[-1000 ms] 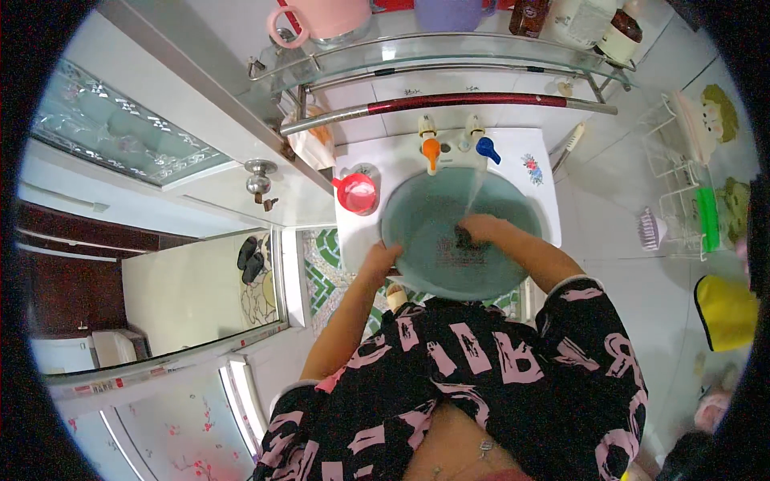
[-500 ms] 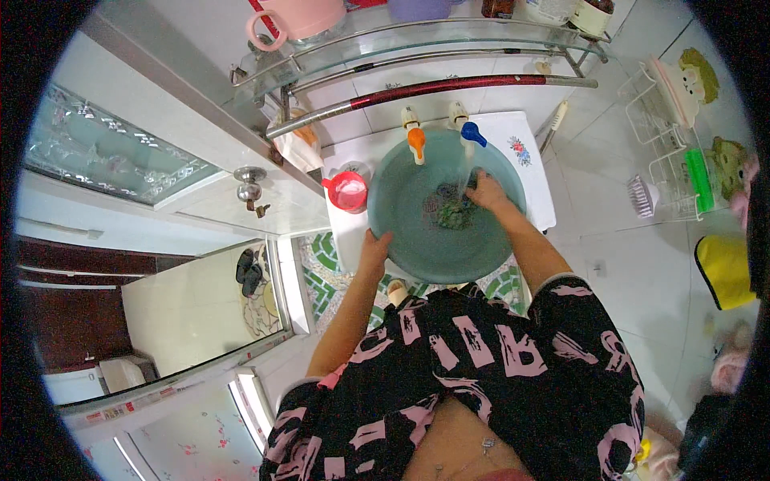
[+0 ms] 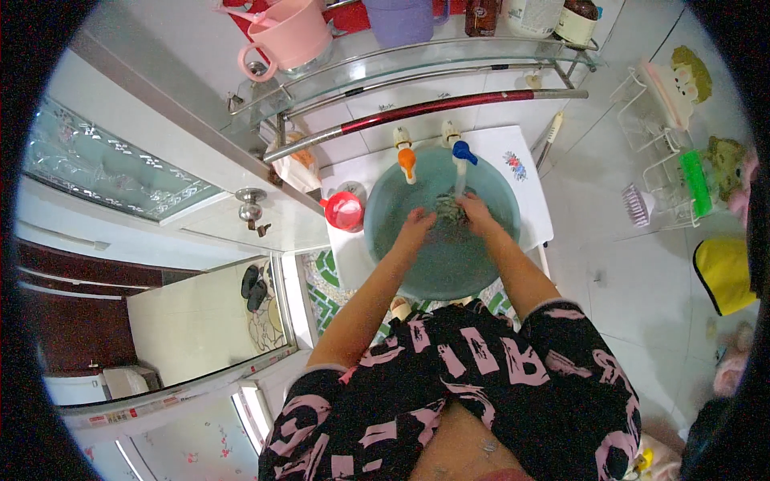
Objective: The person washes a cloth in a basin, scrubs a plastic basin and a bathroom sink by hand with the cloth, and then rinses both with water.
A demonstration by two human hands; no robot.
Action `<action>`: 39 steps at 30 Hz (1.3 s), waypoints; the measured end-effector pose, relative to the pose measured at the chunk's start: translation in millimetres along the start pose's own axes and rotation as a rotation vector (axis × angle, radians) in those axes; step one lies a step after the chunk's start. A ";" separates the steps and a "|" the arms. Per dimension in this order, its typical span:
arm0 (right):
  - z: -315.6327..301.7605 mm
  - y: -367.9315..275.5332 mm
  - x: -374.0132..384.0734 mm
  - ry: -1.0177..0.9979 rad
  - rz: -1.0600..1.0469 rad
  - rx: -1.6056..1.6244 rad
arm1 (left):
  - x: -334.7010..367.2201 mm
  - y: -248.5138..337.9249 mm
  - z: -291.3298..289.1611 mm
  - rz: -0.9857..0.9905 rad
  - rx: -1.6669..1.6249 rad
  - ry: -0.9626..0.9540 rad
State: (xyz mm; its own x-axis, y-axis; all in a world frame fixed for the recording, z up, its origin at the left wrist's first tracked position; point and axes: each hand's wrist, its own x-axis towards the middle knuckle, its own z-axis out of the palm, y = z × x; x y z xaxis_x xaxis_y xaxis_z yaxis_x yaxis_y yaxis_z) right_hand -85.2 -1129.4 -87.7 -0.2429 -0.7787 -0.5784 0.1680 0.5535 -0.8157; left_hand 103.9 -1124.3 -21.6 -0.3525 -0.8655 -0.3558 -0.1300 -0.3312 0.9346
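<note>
A wide teal basin (image 3: 441, 280) holds water beneath two taps. Water runs from the blue-handled tap (image 3: 463, 152) onto a small dark green and greyish patterned bundle (image 3: 451, 210), which looks like wet cloth, though its exact kind is unclear. My right hand (image 3: 476, 215) grips the bundle's right side just below the stream, fingers curled. On the opposite side, my left hand (image 3: 415, 226) is closed at the bundle's left edge, its fingertips partly blurred by water. The orange-handled tap (image 3: 407, 164) stands to the left, with no stream visible.
A red cup (image 3: 345, 211) stands on the white sink top (image 3: 525, 192), left of the basin. Above the taps runs a towel bar (image 3: 433, 111) under a glass shelf with cups and bottles. A white wire rack (image 3: 662, 176) hangs at right; a door handle (image 3: 250, 204) juts out at left.
My left hand has left the basin's near left rim and moved in to the bundle. The bundle has been drawn up under the running tap. My right hand stays beside it.
</note>
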 end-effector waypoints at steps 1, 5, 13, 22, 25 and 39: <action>-27.3 35.0 34.2 -0.076 -0.400 -0.122 | 28.1 -8.9 13.2 -0.129 -0.082 -0.112; -22.0 69.1 54.3 -0.057 -0.695 -0.134 | 59.9 -6.6 45.2 -0.474 -0.831 -0.337; 12.4 -5.4 -26.8 0.142 -0.170 0.213 | 87.5 -48.8 90.4 -0.127 -0.585 0.070; -2.0 41.9 21.9 0.128 -0.219 0.137 | 75.4 -38.2 92.4 0.145 -0.131 0.065; -3.8 68.8 34.2 0.124 -0.327 0.096 | 69.0 -47.4 78.4 0.292 0.029 0.036; -21.5 -49.4 -71.0 0.362 -0.522 0.001 | 34.6 -46.1 -6.4 -0.456 -0.462 0.013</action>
State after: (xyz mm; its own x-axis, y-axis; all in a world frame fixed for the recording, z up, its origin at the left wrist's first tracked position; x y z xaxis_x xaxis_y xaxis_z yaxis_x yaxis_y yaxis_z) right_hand -96.8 -1095.1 -6.3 -0.6004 -0.7970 -0.0664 -0.0592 0.1270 -0.9901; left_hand 103.7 -1141.4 -77.1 -0.3450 -0.6030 -0.7193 0.1489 -0.7918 0.5923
